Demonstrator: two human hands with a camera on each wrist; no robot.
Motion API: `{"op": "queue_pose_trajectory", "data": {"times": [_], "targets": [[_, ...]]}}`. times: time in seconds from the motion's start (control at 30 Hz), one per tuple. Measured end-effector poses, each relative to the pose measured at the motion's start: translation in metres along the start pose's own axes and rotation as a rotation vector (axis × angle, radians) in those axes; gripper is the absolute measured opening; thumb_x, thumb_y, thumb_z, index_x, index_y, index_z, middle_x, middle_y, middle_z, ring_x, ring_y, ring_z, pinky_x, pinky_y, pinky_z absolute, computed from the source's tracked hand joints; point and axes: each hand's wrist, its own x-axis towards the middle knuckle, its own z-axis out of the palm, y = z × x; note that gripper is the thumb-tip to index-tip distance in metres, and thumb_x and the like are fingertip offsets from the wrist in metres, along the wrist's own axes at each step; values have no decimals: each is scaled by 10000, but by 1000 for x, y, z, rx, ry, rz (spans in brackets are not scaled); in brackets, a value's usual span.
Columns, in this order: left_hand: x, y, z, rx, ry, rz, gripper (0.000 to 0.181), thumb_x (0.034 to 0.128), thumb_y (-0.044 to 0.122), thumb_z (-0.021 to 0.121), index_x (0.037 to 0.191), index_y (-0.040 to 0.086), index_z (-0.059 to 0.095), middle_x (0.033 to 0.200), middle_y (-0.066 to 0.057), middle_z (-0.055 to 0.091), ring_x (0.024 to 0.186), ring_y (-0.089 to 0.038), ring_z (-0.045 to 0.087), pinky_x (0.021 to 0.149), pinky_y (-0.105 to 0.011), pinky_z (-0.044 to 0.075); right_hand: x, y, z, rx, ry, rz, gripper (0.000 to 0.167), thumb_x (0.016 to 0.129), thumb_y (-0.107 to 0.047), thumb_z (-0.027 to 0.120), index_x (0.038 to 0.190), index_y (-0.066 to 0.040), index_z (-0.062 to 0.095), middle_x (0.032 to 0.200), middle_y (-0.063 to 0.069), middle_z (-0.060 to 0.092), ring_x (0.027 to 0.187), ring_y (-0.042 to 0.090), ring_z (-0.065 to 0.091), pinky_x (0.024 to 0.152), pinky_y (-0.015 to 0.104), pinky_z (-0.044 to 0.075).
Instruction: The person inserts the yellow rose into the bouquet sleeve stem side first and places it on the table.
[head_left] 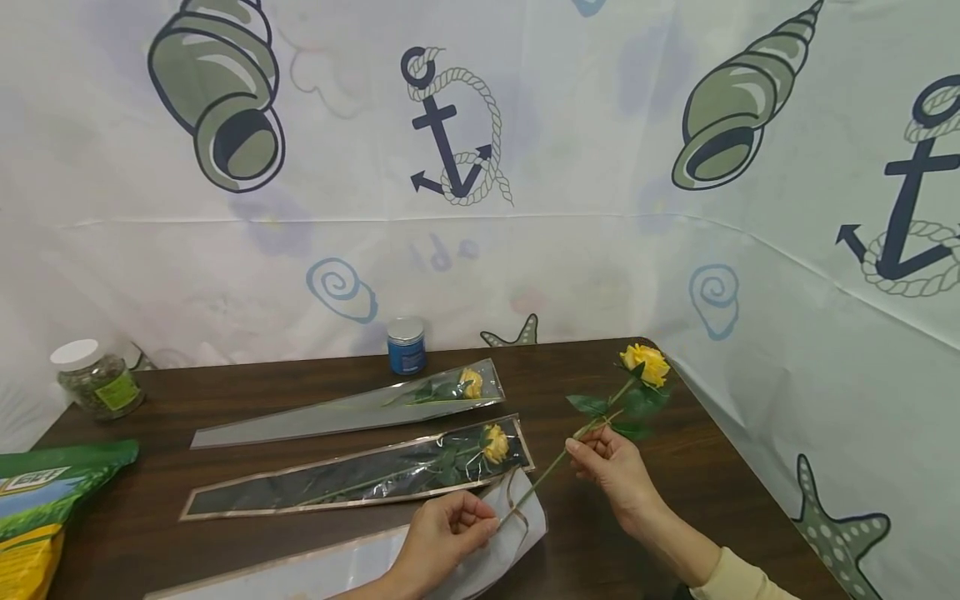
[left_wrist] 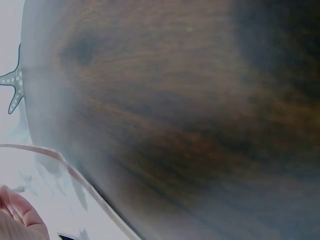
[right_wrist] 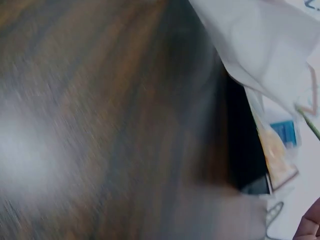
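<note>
My right hand [head_left: 618, 479] pinches the green stem of a yellow artificial-looking rose [head_left: 645, 365] just below its leaves, so the bloom points up and away. Down the slanting stem, my left hand [head_left: 450, 537] has its fingers curled, with thumb and forefinger at the lower end. Beneath them lies a long white flower sleeve [head_left: 352, 571] with a brown border, its wide mouth lifted and bent. In the right wrist view the stem [right_wrist: 310, 125] meets the raised white sleeve [right_wrist: 260, 45]. Whether my left fingers also grip the sleeve is hidden.
Two sleeved yellow roses lie behind, one in a black sleeve [head_left: 322, 483], one in a grey sleeve [head_left: 285, 427]. A blue jar [head_left: 407, 350] stands at the back, a white-lidded jar [head_left: 101, 383] at the left. A green and yellow bag [head_left: 52, 508] lies front left on the brown table [head_left: 720, 500].
</note>
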Motion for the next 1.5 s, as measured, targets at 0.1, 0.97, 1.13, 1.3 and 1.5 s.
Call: {"op": "queue_pose_trajectory", "data": {"times": [0.1,0.97,1.13,1.3,1.5], "targets": [[0,1,1,-2,6,3,153,810,101,721,875,-21,656,732,-114,679,582,-9,586,545,-164,486,-4,5,6,-22,-1,23,107,874,-84,650,912,-49,556,732,-59,594,720,107,587,677,241,488],[5,4,5,30,48,53,126,824,120,716,869,16,660,727,-102,684,582,7,576,533,-169,465,-18,22,31,-48,-60,58,135,851,-145,689,892,-55,597,800,-47,586,789,108,536,724,265,436],[6,5,8,33,73,63,122,818,121,721,873,28,665,734,-83,681,587,8,569,534,-169,465,-21,25,39,-25,-97,64,135,848,-162,697,895,-64,617,830,-51,572,831,117,508,747,261,407],[7,4,8,25,63,45,127,829,116,709,892,16,663,748,-78,673,589,8,558,541,-166,463,-23,27,40,15,-129,33,231,899,-193,638,1056,-23,649,1028,-33,647,948,112,535,813,265,424],[6,1,4,25,65,24,129,835,126,704,900,22,661,750,-73,675,592,4,568,539,-168,466,-24,25,36,41,-95,-51,405,966,-246,522,1238,53,536,1021,52,645,903,130,573,785,276,468]]}}
